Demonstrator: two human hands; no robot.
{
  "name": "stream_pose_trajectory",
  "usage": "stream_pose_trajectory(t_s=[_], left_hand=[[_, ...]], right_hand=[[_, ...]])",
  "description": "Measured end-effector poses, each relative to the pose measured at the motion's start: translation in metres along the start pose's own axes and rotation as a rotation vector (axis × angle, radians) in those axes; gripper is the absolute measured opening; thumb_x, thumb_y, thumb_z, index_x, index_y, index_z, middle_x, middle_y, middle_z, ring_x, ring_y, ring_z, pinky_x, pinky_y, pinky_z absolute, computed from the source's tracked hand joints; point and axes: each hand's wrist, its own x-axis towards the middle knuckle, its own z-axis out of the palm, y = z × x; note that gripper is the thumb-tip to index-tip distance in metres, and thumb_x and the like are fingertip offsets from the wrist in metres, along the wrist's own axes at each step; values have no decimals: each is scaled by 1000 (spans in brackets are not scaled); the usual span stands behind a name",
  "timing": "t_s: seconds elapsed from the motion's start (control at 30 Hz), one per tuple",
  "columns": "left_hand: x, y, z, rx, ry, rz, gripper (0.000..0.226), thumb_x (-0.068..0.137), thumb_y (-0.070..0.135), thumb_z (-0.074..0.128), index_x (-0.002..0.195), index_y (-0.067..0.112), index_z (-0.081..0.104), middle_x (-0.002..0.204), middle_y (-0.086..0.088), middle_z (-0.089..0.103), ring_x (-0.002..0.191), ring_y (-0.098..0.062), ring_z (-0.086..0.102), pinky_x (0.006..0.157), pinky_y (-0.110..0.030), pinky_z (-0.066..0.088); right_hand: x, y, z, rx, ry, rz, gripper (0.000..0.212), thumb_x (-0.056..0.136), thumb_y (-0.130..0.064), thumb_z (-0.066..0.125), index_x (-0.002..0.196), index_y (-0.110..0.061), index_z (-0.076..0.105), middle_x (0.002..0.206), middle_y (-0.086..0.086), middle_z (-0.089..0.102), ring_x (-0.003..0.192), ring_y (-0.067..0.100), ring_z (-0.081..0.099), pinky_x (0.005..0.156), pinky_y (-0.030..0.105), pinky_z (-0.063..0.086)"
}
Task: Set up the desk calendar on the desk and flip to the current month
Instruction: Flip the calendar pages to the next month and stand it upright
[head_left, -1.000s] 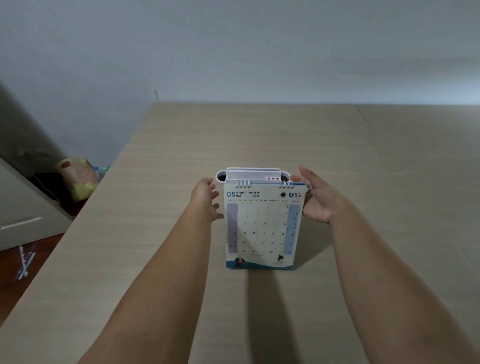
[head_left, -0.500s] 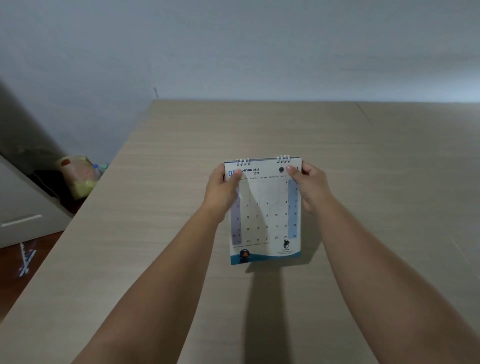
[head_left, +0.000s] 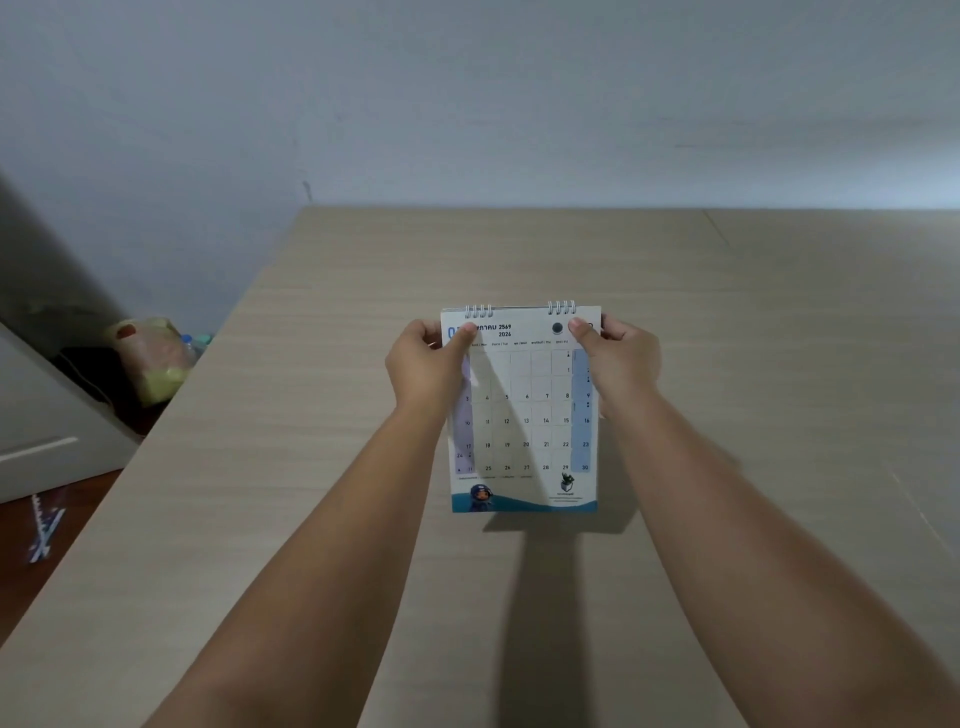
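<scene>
The desk calendar (head_left: 524, 415) is a white spiral-bound pad with a grid of dates, a 2026 heading and a blue wave along the bottom. It stands upright on the light wooden desk (head_left: 727, 322), its lower edge on the surface. My left hand (head_left: 428, 366) grips its upper left corner, thumb on the front page. At the upper right corner my right hand (head_left: 618, 364) pinches it the same way. Both thumbs partly cover the heading.
The desk's left edge runs diagonally beside a gap where a yellowish plastic bag (head_left: 150, 358) and a bottle lie on the floor. A grey cabinet (head_left: 41, 426) stands at the far left. A pale wall closes off the back.
My hands have gone from open beside the calendar to gripping its top corners. The calendar has tipped more upright, hiding the white holder part behind it.
</scene>
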Motion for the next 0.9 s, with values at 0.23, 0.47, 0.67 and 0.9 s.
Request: stream_pose_trajectory(t_s=[0.23,0.47,0.67,0.9], left_hand=[[3,2,0,-37,54,-54,42,65,43,86,89,16,65,91,3,70,81,-12,66,75,-28,55],[8,18,-8,-75,85,-11,31,70,45,83,85,20,71,84,5,74,79,-10,70,74,-25,57],[3,-2,-10,20,37,-54,20,76,41,78,82,23,71,82,7,72,78,-11,68,79,-34,59],[-1,-10,-14,40,-1,-73,21,78,36,75,85,16,74,73,7,69,67,-9,62,78,-36,58]], right_hand=[[5,-5,-1,76,25,98,56,68,-41,83,112,-8,72,101,2,76,96,18,71,90,34,56],[6,-13,-6,244,23,144,21,73,-30,83,76,-16,67,78,0,74,66,8,70,53,15,54],[-2,8,-6,133,84,161,23,77,-37,78,78,-15,71,75,-4,71,68,8,63,65,19,50],[-6,18,-11,11,122,88,25,78,-41,75,84,-17,76,77,-5,74,65,7,64,65,23,51]])
